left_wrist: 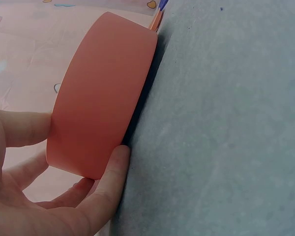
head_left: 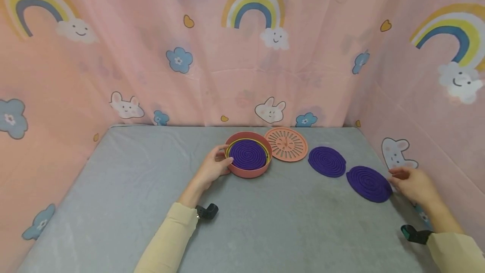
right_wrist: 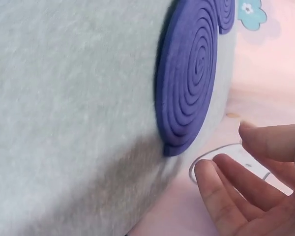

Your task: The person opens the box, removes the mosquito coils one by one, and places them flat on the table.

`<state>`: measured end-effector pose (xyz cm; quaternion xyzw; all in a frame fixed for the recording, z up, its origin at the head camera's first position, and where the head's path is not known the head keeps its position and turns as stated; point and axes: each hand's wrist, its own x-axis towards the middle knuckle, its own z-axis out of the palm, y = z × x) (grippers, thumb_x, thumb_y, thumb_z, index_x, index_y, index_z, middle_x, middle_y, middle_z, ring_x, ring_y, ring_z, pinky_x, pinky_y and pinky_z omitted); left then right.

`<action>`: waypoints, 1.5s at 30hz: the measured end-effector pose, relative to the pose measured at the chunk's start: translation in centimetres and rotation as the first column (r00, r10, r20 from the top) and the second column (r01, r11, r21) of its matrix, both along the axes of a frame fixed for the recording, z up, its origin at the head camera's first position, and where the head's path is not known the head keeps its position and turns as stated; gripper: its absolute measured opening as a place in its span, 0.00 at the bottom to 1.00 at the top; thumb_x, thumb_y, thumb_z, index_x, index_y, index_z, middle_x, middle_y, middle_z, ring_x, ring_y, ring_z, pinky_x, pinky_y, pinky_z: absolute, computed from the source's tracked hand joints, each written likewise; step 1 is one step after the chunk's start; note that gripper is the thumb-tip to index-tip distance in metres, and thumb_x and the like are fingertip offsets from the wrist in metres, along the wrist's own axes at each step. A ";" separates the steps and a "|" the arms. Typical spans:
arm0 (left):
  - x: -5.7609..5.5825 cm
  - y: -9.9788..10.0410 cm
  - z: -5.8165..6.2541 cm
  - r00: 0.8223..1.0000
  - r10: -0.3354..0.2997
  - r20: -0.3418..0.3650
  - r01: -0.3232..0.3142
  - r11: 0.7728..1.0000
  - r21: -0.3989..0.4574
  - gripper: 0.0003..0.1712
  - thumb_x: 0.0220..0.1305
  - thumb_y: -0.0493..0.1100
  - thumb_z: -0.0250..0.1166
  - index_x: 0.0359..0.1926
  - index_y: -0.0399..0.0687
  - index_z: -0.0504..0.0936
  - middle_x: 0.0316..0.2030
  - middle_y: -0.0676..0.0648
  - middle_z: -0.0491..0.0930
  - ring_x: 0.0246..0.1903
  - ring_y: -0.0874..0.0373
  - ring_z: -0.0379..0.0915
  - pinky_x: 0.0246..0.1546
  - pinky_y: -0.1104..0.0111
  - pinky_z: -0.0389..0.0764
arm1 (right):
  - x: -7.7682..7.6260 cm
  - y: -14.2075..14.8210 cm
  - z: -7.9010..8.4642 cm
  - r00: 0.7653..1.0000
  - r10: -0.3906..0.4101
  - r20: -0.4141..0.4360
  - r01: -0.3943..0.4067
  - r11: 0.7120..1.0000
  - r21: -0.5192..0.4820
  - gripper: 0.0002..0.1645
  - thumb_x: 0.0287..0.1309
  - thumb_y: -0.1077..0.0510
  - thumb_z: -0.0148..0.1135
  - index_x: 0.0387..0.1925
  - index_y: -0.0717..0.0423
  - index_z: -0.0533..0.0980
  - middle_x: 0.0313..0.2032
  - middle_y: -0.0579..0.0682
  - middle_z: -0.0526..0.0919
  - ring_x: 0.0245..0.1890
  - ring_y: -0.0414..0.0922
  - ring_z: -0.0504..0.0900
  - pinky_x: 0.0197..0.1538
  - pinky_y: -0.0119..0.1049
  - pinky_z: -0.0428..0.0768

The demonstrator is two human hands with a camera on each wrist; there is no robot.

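At the back middle of the table stands a round salmon-pink box [head_left: 248,173], with a yellow ring inside its wall and a purple mosquito coil [head_left: 248,155] lying in it. My left hand [head_left: 212,167] holds the box by its left side, thumb and fingers spread around the wall [left_wrist: 98,93]. A second purple mosquito coil [head_left: 327,161] lies flat to the right. Nearer the right edge is a third mosquito coil [head_left: 369,183], also seen in the right wrist view [right_wrist: 194,73]. Just beyond its outer end my right hand [head_left: 414,185] hovers with loosely bent fingers, holding nothing.
A peach slotted round lid [head_left: 286,144] lies beside the box, to its right. Grey cloth covers the table [head_left: 265,231]. A pink patterned curtain [head_left: 212,75] rises along the back and both sides, close to my right hand.
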<state>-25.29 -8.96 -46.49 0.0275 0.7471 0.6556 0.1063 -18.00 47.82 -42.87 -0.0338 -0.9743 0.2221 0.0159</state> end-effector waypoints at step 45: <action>-0.2 -0.1 -0.3 1.000 0.004 -0.005 -0.004 1.000 0.016 0.29 0.72 0.40 0.64 0.71 0.52 0.70 0.65 0.36 0.68 0.58 0.45 0.75 0.47 0.59 0.86 | -9.3 -22.6 2.4 0.973 0.229 -0.003 -0.200 0.842 -0.502 0.24 0.72 0.55 0.61 0.61 0.68 0.75 0.57 0.66 0.80 0.53 0.62 0.83 0.56 0.56 0.81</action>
